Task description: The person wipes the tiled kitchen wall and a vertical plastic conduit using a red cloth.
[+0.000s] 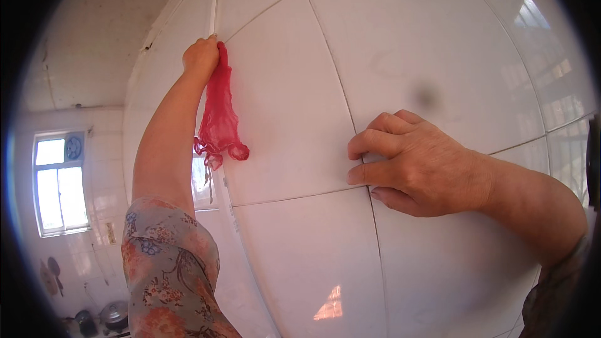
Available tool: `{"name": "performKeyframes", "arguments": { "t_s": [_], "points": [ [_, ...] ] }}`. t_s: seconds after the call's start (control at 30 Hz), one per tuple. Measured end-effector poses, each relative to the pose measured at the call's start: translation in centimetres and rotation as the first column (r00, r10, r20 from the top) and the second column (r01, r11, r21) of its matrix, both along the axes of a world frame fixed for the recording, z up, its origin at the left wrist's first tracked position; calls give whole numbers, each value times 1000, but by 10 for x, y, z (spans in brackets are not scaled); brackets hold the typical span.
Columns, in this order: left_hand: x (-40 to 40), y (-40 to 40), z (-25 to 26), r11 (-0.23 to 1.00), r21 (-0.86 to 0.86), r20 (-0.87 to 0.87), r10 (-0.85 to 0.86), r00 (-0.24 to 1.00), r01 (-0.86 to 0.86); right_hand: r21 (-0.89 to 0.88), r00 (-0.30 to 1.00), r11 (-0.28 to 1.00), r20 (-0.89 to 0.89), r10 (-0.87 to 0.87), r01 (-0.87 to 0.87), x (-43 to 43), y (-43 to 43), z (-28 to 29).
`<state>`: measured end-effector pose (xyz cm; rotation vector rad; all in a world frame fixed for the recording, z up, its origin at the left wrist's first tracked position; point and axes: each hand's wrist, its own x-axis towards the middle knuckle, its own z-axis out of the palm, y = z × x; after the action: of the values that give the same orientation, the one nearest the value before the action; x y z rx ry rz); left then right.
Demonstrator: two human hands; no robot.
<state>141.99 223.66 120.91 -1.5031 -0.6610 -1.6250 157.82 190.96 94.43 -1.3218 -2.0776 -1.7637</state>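
My left hand (202, 56) is raised high against the white tiled wall (286, 103), its fingers closed at a thin white strip (217, 0) that runs up the tiles. Sheer red netted cloth (219, 108) hangs down from this hand, with curled edges at its lower end. Whether the fingers also grip the strip cannot be told. My right hand (413, 164) rests its bent, spread fingertips on the tiles beside a grout line crossing, and nothing shows in it. A strand dangles below the red cloth.
On the far left, a window (61, 183) with a small fan (73, 148) is set in another tiled wall. Below it hang utensils (55, 270), and a lidded metal pot (114, 315) stands near a dark jar-like container (86, 323). A white cable channel (249, 263) runs down the near wall.
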Motion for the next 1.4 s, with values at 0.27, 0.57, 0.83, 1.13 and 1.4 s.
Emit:
{"name": "performKeyframes", "arguments": {
  "t_s": [0.27,0.57,0.83,1.13,1.4],
  "points": [
    [0,-3,-7,998,-60,-75,30,997,-34,-8,1000,1000,-3,-30,30,1,-5,13],
    [3,-3,22,999,-44,21,28,999,-27,0,999,999,23,-35,35,-1,-3,6],
    [9,7,-18,999,29,-62,18,998,-16,-31,1000,999,0,-27,27,10,5,37],
    [20,49,-56,995,61,-83,-73,994,78,-29,1000,1000,-9,6,-7,31,37,95],
    [10,24,-67,994,10,-122,-111,986,113,-9,999,1000,-42,-20,20,13,9,12]
  ]
}}
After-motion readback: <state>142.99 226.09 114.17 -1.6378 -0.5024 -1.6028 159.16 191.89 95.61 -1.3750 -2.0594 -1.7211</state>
